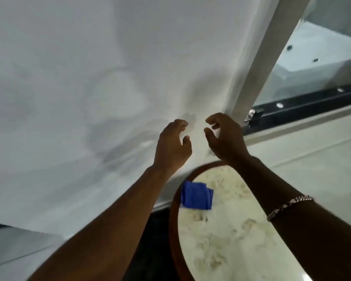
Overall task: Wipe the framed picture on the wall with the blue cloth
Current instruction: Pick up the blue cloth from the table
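The blue cloth (197,196) lies folded on a round table (173,216) with a brown rim and a pale marbled top, below my arms. Both arms are raised toward the white wall (89,78). My left hand (173,147) and my right hand (224,136) hover close together in front of the wall, fingers curled and apart, holding nothing. A chain bracelet sits on my right forearm. No framed picture is in view.
A white vertical post (272,57) runs along the wall's right edge. Beside it is a glass panel (322,63) with a dark metal rail (312,106) and a bracket. Dark floor shows under the table at the bottom.
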Demonstrator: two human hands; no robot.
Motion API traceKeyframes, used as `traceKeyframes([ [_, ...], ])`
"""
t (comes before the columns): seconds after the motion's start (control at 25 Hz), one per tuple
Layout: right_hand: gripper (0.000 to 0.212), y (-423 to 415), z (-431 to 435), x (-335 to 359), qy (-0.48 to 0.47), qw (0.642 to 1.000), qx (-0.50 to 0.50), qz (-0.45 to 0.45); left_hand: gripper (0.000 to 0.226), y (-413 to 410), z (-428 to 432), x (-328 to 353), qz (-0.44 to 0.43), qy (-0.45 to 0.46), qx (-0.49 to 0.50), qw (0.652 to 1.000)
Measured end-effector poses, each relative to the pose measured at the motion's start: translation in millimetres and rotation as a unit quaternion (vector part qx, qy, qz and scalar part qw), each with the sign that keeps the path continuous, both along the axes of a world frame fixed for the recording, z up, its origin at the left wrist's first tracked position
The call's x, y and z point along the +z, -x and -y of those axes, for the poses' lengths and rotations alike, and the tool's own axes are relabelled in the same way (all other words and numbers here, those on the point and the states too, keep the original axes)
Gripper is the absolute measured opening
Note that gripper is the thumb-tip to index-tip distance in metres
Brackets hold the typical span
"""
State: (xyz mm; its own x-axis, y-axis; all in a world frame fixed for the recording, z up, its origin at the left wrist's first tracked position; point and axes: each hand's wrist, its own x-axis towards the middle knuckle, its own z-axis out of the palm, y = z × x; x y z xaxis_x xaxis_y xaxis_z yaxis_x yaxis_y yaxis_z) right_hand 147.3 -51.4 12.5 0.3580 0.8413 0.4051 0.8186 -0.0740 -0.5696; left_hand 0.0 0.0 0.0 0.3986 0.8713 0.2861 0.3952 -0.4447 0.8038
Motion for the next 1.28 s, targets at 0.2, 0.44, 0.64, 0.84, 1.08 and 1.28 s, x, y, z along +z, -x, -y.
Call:
traceKeyframes([
  [0.2,0.021,-17,30,-179,0.156,0.984,-0.032,-0.073,0.037,-13,12,-171,-0.087,0.190,0.030,0.977],
  [0.44,0.042,-17,46,-301,0.322,0.934,-0.109,-0.109,0.044,-30,38,-282,-0.166,0.289,0.057,0.941],
  [0.64,0.046,-3,36,-311,0.261,0.940,-0.095,-0.197,0.040,-38,44,-285,-0.065,0.311,0.128,0.939],
  [0.84,0.046,10,23,-242,0.124,0.961,-0.087,-0.230,0.053,-22,30,-208,0.029,0.278,0.146,0.949],
  [1.08,0.039,38,-13,-84,-0.090,0.975,-0.033,-0.200,0.047,14,-4,-50,0.142,0.162,0.120,0.969],
  [1.28,0.030,59,-33,75,-0.241,0.959,0.016,-0.145,0.051,40,-19,96,0.182,-0.004,0.108,0.977],
])
